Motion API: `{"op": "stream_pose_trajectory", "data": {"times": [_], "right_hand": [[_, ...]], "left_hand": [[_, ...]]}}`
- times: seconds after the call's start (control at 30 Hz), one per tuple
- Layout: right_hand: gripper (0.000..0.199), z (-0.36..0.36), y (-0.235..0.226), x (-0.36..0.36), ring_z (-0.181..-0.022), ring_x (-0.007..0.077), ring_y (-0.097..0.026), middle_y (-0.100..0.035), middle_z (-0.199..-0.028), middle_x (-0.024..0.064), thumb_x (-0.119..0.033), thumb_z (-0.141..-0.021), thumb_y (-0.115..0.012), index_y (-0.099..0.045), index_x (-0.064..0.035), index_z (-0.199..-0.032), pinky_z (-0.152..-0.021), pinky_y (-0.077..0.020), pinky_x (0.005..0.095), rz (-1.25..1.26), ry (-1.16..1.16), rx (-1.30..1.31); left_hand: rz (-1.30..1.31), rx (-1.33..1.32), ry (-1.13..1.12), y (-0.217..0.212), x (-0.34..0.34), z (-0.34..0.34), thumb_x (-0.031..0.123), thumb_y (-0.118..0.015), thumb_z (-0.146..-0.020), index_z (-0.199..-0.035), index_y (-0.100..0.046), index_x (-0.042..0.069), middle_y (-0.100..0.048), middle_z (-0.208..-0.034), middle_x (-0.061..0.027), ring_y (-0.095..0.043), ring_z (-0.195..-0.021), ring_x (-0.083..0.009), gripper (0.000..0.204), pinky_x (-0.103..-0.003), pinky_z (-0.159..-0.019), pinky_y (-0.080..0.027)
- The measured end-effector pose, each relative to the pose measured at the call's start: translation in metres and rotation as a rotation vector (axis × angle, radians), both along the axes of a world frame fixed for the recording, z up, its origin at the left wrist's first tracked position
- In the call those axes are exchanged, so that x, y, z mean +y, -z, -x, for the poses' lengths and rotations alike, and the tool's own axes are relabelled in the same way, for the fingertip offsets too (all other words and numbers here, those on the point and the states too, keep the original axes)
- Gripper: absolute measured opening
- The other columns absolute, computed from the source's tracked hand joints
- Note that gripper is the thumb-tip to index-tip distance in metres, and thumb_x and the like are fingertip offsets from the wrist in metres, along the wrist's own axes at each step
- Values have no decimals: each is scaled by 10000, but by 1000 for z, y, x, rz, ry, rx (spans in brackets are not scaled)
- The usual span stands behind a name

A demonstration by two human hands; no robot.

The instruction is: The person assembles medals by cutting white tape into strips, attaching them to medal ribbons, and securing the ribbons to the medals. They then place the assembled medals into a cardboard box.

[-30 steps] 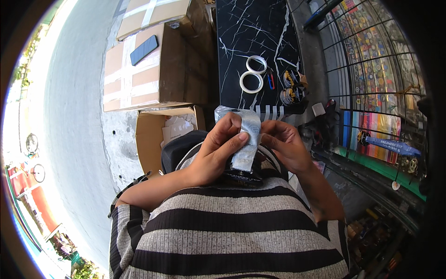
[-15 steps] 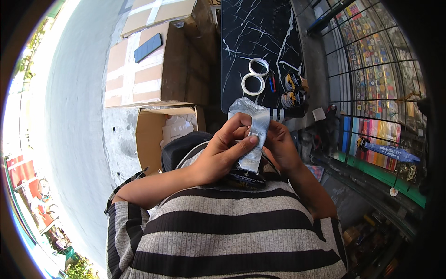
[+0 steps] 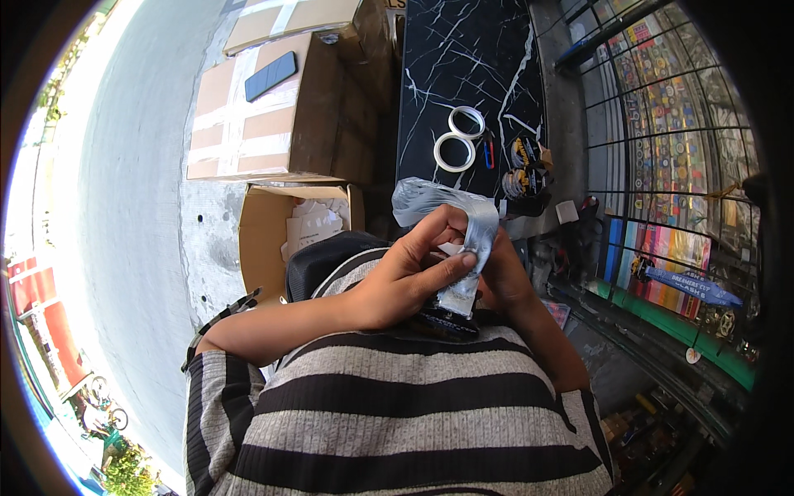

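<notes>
A strip of crinkled, shiny plastic packaging hangs between my two hands, close to my belly. My left hand is closed on it, thumb pressed across the front and fingers curled. A small white scrap shows between those fingers. On the other side, my right hand grips the plastic's right edge, its fingertips mostly hidden behind it. Below the hands a dark item with gold-coloured print rests against my shirt. The plastic's wider, bunched end spreads over the near edge of the black table.
On the black marbled table lie two tape rolls, a red-and-blue cutter and black-and-gold bundles. Taped cartons stand left, a phone on one. An open box holds white pieces. A wire rack stands right.
The plastic's upper part has folded over to the left and spread out above my left hand. Both hands have shifted slightly right and down, still holding it. The white scrap now shows.
</notes>
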State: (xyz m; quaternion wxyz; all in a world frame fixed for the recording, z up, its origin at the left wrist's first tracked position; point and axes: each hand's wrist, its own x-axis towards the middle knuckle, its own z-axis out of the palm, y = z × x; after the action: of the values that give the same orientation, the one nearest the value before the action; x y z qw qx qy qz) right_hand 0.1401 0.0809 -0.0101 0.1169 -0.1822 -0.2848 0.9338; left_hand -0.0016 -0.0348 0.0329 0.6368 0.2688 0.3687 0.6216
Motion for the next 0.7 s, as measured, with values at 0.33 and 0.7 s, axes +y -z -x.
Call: {"op": "stream_pose_trajectory", "data": {"times": [0.33, 0.7], "right_hand": [[408, -22, -13, -5, -1214, 174, -522, -596, -1248, 86, -244, -1022, -479, -494, 14, -1339, -1063, -376, 342, -148, 58, -28], [378, -3, -18, 6, -1082, 154, -551, -620, -1091, 90, -292, -951, -571, -574, 7, -1182, -985, -408, 340, -78, -126, 62]], "left_hand": [[94, -41, -33, 0, -1, -3, 123, -558, -990, -1228, -441, 89, -529, -1022, 2, -502, -946, -45, 268, -226, -818, -429], [46, 33, 85, -1, 0, 6, 159, -590, -969, -1380, -358, 87, -549, -1093, -50, -508, -1035, -100, 477, -274, -914, -414]]}}
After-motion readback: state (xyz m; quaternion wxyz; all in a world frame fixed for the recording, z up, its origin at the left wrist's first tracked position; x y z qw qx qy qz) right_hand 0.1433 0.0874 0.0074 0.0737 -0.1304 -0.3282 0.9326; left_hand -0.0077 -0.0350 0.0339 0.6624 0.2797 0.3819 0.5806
